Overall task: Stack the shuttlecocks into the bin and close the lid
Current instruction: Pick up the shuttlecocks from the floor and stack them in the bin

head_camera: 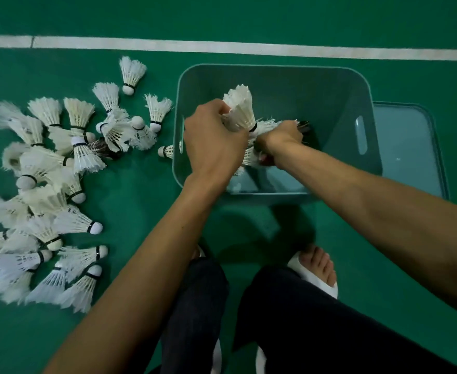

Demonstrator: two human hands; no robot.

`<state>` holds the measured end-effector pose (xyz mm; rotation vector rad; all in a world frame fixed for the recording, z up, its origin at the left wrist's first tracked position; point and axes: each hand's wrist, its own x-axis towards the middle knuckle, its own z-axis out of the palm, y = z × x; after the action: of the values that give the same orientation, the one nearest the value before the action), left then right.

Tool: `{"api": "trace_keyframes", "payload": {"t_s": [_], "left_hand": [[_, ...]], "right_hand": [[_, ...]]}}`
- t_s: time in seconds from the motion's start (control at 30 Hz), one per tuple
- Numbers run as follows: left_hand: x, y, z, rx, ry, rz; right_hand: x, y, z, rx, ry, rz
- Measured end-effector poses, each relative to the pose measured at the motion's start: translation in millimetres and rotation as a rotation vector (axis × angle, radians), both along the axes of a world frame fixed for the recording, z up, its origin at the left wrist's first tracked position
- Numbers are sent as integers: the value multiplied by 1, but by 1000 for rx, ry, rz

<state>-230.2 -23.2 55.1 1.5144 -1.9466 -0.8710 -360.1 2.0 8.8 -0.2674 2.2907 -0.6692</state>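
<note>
A nested stack [239, 112] is gripped by the left hand [214, 141] over the bin [276, 68], likely kept together to pack tidily. Further shuttlecocks [265, 125] inside are clutched by the right hand [281, 139]. A loose pile [46, 184] is spread on the floor [141, 211] at the left, and the lid [411, 147] is laid at the right.

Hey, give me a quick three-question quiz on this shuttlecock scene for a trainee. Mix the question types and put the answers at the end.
1. True or false: the lid is already on the bin.
2. Where is the loose pile of shuttlecocks? A) inside the bin. B) on the floor left of the bin. C) on the lid.
3. Fill in: the left hand and the right hand each grip held shuttlecocks within the rim of the ____.

Key: 1. False; the lid lies on the floor right of the bin. 2. B. 3. bin.
</note>
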Motion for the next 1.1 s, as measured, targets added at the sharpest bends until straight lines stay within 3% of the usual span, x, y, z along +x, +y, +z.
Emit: {"api": "trace_keyframes", "payload": {"t_s": [0.1, 0.17, 0.3, 0.37, 0.47, 0.6, 0.7, 0.77, 0.97, 1.1], "left_hand": [[5, -5, -6, 32, -34, -21], [7, -5, -9, 39, -29, -16], [8, 0, -10, 59, -26, 2], [7, 3, -9, 66, -40, -9], [5, 4, -4, 139, -84, -91], [0, 0, 1, 289, -223, -259], [-3, 1, 8, 390, -279, -380], [-3, 2, 10, 446, -316, -455], [9, 0, 10, 577, -285, -450], [17, -8, 5, 537, -294, -372]], "right_hand": [[7, -11, -12, -77, -123, -118], [8, -13, -13, -99, -311, -146], [-12, -2, -1, 26, -545, 24], [-28, 7, 10, 24, -423, 64], [-47, 25, 25, -150, -74, 108], [-44, 54, 54, -439, 316, 657], [-38, 58, 59, -397, 436, 969], [-37, 58, 54, -338, 512, 1055], [-43, 64, 50, -236, 341, 1019], [-52, 69, 48, -67, 66, 760]]}}
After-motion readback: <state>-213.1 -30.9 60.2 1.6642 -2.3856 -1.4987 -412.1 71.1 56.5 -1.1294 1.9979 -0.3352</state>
